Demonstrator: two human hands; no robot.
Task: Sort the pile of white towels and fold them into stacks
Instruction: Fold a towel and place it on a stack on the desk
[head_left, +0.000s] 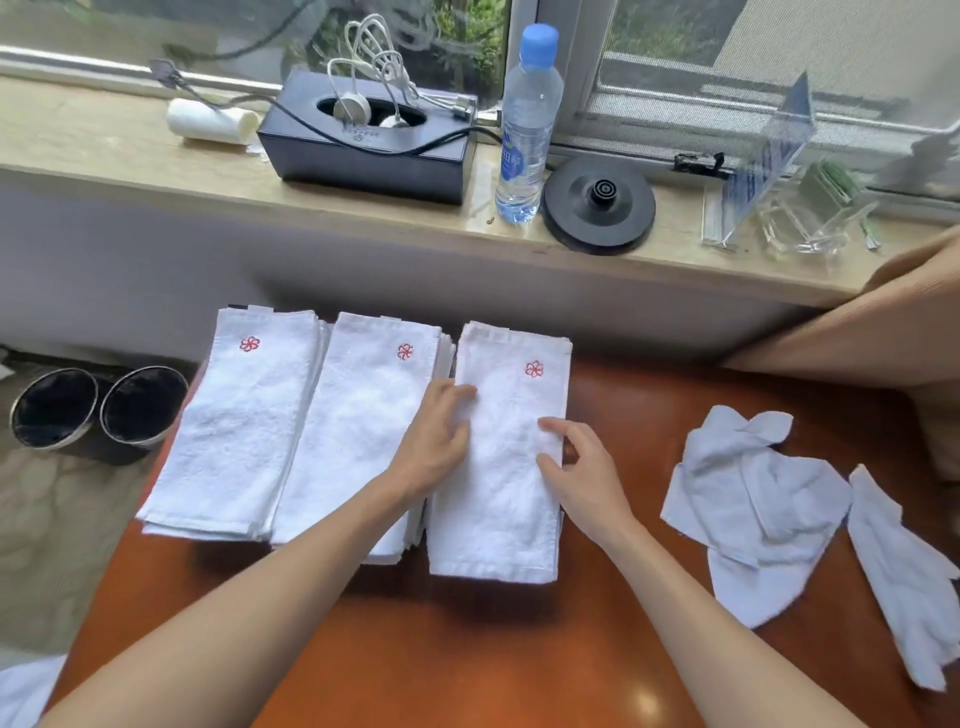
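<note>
Three stacks of folded white towels with red flower emblems lie side by side on the brown table: a left stack, a middle stack and a right stack. My left hand rests flat with straight fingers across the gap between the middle and right stacks. On the right edge of the right stack, my right hand has its fingers slightly bent and touching the top towel. Two crumpled white cloths, one larger and one narrower, lie unfolded at the right.
A windowsill behind the table carries a black tissue box with cables, a water bottle, a black kettle base and clear acrylic holders. Two dark bins stand on the floor at left. A tan curtain hangs at right.
</note>
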